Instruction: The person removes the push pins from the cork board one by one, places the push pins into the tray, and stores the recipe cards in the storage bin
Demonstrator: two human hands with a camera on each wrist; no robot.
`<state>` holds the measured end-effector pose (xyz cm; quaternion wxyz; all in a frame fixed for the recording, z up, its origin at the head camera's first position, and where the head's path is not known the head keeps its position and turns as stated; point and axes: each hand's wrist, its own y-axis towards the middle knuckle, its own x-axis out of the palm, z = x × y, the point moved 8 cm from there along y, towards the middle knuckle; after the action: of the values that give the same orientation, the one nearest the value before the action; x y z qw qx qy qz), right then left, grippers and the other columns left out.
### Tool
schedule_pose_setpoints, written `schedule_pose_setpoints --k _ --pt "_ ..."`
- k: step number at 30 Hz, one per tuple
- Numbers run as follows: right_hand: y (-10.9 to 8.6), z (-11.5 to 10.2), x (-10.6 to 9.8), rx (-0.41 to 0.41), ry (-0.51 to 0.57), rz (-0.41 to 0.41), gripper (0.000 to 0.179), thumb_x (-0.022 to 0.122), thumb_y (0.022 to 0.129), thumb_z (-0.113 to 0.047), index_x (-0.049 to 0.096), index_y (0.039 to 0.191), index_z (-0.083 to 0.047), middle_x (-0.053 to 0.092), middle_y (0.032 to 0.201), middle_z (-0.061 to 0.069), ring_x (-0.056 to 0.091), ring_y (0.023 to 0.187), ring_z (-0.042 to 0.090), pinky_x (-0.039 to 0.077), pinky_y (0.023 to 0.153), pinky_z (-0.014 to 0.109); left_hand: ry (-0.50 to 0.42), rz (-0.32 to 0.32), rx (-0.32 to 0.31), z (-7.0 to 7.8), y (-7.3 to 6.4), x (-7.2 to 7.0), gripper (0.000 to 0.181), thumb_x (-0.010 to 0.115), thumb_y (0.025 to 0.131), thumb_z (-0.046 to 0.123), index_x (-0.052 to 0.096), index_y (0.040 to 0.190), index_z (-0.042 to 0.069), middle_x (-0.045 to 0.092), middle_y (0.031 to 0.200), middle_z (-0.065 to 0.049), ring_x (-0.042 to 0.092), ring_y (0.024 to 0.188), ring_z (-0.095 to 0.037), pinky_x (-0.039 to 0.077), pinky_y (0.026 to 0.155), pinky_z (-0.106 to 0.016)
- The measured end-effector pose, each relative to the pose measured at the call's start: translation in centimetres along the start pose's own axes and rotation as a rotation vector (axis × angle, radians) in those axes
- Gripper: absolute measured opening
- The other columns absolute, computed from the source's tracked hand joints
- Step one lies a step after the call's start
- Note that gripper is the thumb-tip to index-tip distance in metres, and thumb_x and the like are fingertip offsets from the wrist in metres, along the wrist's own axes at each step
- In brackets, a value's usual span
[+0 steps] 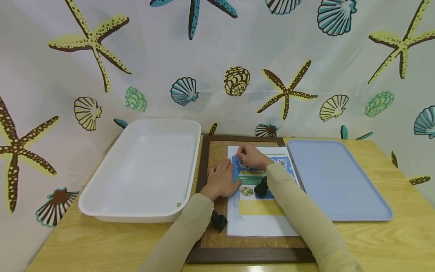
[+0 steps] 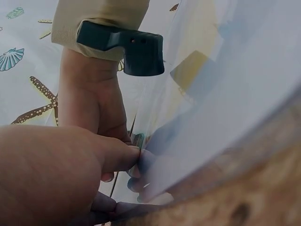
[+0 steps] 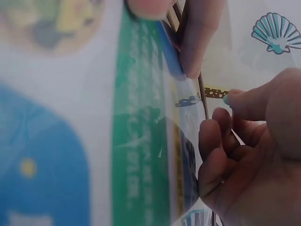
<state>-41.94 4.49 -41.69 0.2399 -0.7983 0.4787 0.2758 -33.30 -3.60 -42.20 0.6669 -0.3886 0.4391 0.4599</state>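
A printed poster (image 1: 258,226) with blue, green and yellow blocks lies on a brown-framed cork board (image 1: 217,151). My left hand (image 1: 222,179) rests on the poster's left edge with its fingers extended and the thumb apart, over paper and cork. Near the poster's top left corner is my right hand (image 1: 253,156), its fingers curled. Between that thumb and forefinger it pinches a small teal push pin (image 3: 226,100), mostly hidden by the fingertips. The poster's glossy surface (image 3: 141,141) fills much of the right wrist view.
Left of the board stands a deep white tray (image 1: 142,211). A shallow blue tray (image 1: 340,181) lies to the right, close against the board. All sit on a wooden table (image 1: 102,245). Behind hangs a cloth (image 1: 210,49) printed with starfish and shells.
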Motion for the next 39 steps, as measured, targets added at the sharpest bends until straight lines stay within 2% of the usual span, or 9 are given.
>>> schedule_pose_setpoints --k 6,13,19,29,35,39 --pt "-0.6 -0.2 0.1 -0.004 -0.016 -0.052 0.014 0.044 0.097 -0.013 0.052 0.097 -0.002 0.051 0.082 0.005 0.046 0.070 0.013 0.039 0.064 0.023 0.007 -0.009 -0.002 0.0 0.1 0.0 0.073 0.046 0.092 0.044 0.022 0.145 0.000 0.017 0.154 -0.013 0.015 0.142 -0.028 0.016 0.112 -0.049" --pt "-1.2 -0.3 -0.6 0.014 -0.041 -0.098 0.016 0.043 0.096 -0.011 0.055 0.096 0.000 0.051 0.078 0.004 0.045 0.064 0.011 0.039 0.060 0.023 -0.012 0.000 -0.003 0.3 0.1 -0.3 0.072 0.047 0.092 0.043 0.024 0.144 -0.001 0.018 0.153 -0.014 0.016 0.142 -0.028 0.016 0.112 -0.050" --pt "-2.0 0.2 -1.8 0.055 -0.077 -0.067 0.017 0.046 0.095 -0.013 0.058 0.095 -0.001 0.054 0.078 0.003 0.047 0.065 0.012 0.040 0.060 0.023 -0.011 0.008 0.002 0.5 0.5 -0.4 0.072 0.047 0.091 0.043 0.025 0.144 0.000 0.019 0.153 -0.014 0.017 0.141 -0.029 0.015 0.112 -0.050" --pt "-3.4 2.5 -1.7 0.082 -0.090 -0.077 0.019 0.049 0.095 -0.017 0.061 0.092 -0.002 0.054 0.073 0.003 0.043 0.058 0.012 0.037 0.055 0.025 -0.017 -0.001 -0.005 0.3 0.1 0.6 0.071 0.048 0.091 0.043 0.027 0.143 0.000 0.020 0.153 -0.014 0.017 0.141 -0.029 0.016 0.111 -0.051" --pt "-4.2 3.5 -3.8 0.077 -0.133 -0.040 0.021 0.045 0.096 -0.013 0.061 0.097 0.000 0.057 0.082 0.007 0.044 0.060 0.012 0.038 0.060 0.025 -0.019 0.012 -0.003 0.4 0.4 0.6 0.072 0.048 0.090 0.044 0.026 0.144 0.001 0.019 0.153 -0.013 0.016 0.142 -0.028 0.015 0.112 -0.052" --pt "-4.7 4.4 -4.9 0.123 -0.083 -0.034 0.019 0.044 0.096 -0.011 0.058 0.096 0.002 0.052 0.079 0.008 0.043 0.064 0.014 0.037 0.062 0.027 -0.025 0.005 -0.016 0.2 0.4 0.4 0.072 0.048 0.091 0.044 0.024 0.145 0.001 0.017 0.153 -0.013 0.015 0.142 -0.028 0.014 0.112 -0.052"
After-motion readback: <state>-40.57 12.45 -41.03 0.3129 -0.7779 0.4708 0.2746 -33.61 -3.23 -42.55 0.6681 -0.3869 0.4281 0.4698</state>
